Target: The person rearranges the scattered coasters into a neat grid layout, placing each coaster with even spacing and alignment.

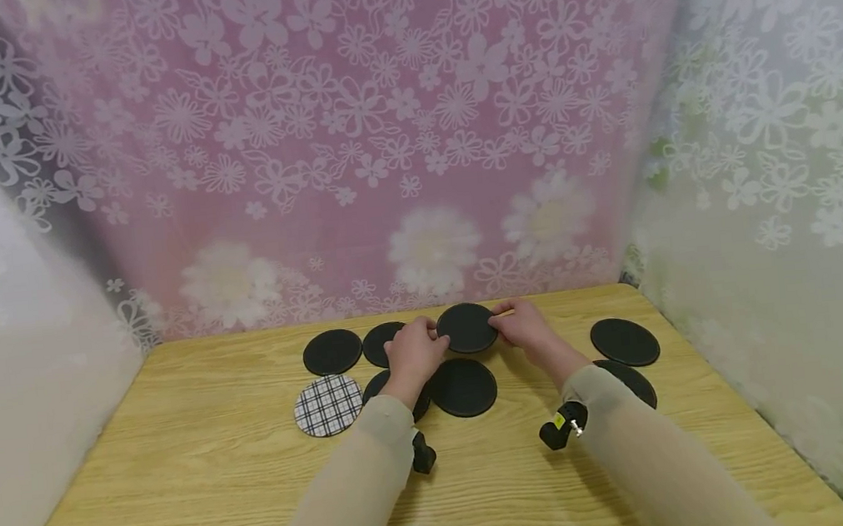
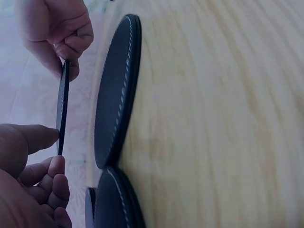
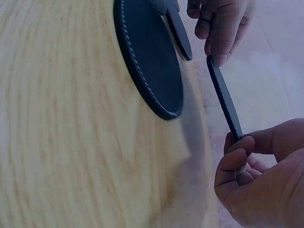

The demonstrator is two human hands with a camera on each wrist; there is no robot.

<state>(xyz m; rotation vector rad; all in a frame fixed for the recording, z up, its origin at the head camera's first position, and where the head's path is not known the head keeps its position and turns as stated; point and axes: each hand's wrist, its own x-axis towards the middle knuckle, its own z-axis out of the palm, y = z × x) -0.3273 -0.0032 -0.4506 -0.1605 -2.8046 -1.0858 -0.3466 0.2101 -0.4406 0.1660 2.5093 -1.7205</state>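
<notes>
Both hands hold a thin round black coaster [image 1: 466,328] by opposite edges, above the far part of the table. My left hand [image 1: 413,354] pinches its left edge between thumb and fingers. On the opposite edge, the thumb and fingertips of my right hand [image 3: 261,175] grip the rim. Seen edge-on in the left wrist view, the coaster [image 2: 63,107] hangs apart from the wood. Just nearer than it lies another black coaster [image 1: 463,388], with pale stitching round its rim in the wrist views. Beneath my left wrist, a further black coaster [image 1: 379,384] is partly covered.
To the left lie a plaid coaster [image 1: 329,406], a black coaster [image 1: 332,352] and another beside it [image 1: 381,343]. Two black coasters [image 1: 625,341] sit at the right, one partly behind my right sleeve. A flowered curtain [image 1: 410,130] rises behind the wooden table [image 1: 183,467].
</notes>
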